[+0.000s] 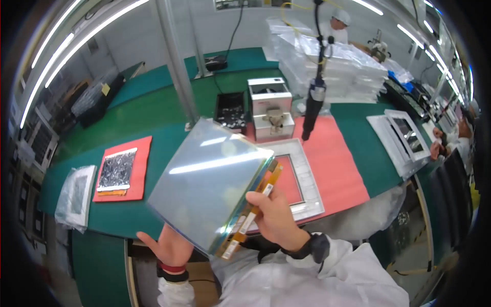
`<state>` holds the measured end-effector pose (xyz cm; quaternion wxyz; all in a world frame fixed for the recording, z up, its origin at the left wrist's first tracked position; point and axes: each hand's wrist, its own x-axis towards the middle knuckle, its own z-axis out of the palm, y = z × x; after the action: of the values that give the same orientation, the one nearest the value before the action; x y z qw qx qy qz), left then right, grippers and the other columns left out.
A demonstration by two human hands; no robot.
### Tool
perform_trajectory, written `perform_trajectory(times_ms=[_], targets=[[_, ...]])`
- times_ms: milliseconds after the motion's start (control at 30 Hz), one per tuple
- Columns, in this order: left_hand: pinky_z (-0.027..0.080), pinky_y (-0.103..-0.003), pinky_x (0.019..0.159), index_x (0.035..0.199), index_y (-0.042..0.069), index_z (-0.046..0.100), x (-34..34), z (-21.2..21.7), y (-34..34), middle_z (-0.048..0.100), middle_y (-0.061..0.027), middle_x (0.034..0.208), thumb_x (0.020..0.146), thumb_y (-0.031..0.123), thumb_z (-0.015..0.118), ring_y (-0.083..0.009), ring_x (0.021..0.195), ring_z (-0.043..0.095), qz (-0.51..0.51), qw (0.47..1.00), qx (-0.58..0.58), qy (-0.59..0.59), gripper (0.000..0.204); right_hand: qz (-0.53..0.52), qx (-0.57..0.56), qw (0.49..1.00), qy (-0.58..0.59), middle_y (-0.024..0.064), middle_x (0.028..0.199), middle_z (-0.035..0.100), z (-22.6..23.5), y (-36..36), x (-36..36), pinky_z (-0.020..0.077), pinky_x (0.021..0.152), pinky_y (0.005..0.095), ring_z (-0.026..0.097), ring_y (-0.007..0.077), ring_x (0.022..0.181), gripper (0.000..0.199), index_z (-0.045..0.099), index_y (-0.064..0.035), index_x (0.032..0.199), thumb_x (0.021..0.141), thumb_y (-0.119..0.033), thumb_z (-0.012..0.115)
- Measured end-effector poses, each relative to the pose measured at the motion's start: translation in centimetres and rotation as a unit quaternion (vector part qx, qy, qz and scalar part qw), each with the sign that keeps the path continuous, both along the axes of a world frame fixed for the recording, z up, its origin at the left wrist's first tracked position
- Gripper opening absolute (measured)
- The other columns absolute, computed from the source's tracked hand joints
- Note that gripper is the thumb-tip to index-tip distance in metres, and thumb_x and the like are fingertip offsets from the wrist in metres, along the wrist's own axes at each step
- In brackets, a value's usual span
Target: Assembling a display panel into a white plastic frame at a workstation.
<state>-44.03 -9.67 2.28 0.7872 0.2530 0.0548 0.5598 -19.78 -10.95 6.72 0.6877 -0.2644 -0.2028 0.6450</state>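
Observation:
A glossy, clear glass display panel (pixel 204 179) is tilted in front of me, with ceiling lights mirrored in it. Along its right edge runs an orange flex-circuit strip (pixel 270 179) with white labels. My right hand (pixel 276 217) grips the panel at that edge, thumb on top and fingers behind. My left hand (pixel 171 249) is at the panel's lower left edge, thumb spread outward; its other fingers are partly behind the panel, and I cannot tell whether they touch it. Behind the panel, a white rectangular frame (pixel 313 192) lies on a pink mat (pixel 340 158).
A dark electric screwdriver (pixel 314 102) hangs over the mat. A white screw-feeder box (pixel 271 110) stands behind, beside a black bin (pixel 230 110). On the left, a silver-backed panel (pixel 117 170) lies on pink foam next to a bagged frame (pixel 76 197). More frames (pixel 404 135) lie right.

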Motion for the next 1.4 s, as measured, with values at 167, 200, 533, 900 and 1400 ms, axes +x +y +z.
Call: perform_trajectory(times_ms=[167, 200, 533, 900, 1400], targets=[[0.030, -0.048, 0.118, 0.155, 0.006, 0.024, -0.4, -1.5, 0.5, 0.036, -0.0111, 0.155, 0.092, 0.035, 0.065, -0.0303, 0.142, 0.036, 0.136, 0.983, 0.020, 0.123, 0.080, 0.007, 0.019, 0.998, -0.052, 0.0061, 0.116, 0.064, -1.5, 1.4, -2.9, 0.0512, 0.092, 0.0301, 0.062, 0.0143, 0.105, 0.030, 0.055, 0.0016, 0.125, 0.096, -0.005, 0.062], [0.031, -0.047, 0.117, 0.155, 0.006, 0.025, -0.3, -1.2, 0.8, 0.038, -0.0110, 0.154, 0.094, 0.022, 0.061, -0.0293, 0.140, 0.039, 0.162, 0.973, 0.012, 0.166, 0.072, 0.008, 0.014, 0.998, -0.054, 0.0061, 0.116, 0.064, -1.7, 1.6, -3.3, 0.0512, 0.092, 0.0301, 0.062, 0.0143, 0.105, 0.030, 0.055, 0.0016, 0.125, 0.096, -0.005, 0.062], [0.041, -0.046, 0.111, 0.150, 0.008, 0.034, -5.2, -0.9, 1.7, 0.050, -0.0109, 0.143, 0.093, -0.003, 0.048, -0.0281, 0.132, 0.050, 0.164, 0.973, -0.033, 0.157, 0.060, 0.120, 0.003, 0.986, -0.114, 0.0094, 0.122, 0.065, -2.7, 2.5, -1.4, 0.0547, 0.096, 0.0378, 0.065, 0.0212, 0.109, 0.030, 0.056, -0.0024, 0.130, 0.102, -0.014, 0.053], [0.041, -0.042, 0.110, 0.148, 0.003, 0.038, -8.1, -0.3, 2.6, 0.053, -0.0114, 0.140, 0.092, -0.003, 0.055, -0.0257, 0.129, 0.052, 0.106, 0.983, -0.022, 0.146, 0.059, 0.091, -0.011, 0.954, -0.287, 0.0105, 0.120, 0.064, 2.2, 4.8, 2.2, 0.0498, 0.099, 0.0338, 0.062, 0.0183, 0.113, 0.028, 0.058, -0.0017, 0.121, 0.105, -0.023, 0.049], [0.042, -0.041, 0.109, 0.148, 0.002, 0.037, -5.3, 1.1, 5.9, 0.054, -0.0126, 0.139, 0.088, -0.001, 0.060, -0.0261, 0.125, 0.055, 0.087, 0.976, -0.026, 0.199, 0.064, 0.259, -0.038, 0.944, -0.199, 0.0057, 0.113, 0.066, 1.0, 10.5, 4.0, 0.0529, 0.086, 0.0271, 0.065, 0.0116, 0.101, 0.033, 0.058, 0.0020, 0.128, 0.101, -0.018, 0.057]])
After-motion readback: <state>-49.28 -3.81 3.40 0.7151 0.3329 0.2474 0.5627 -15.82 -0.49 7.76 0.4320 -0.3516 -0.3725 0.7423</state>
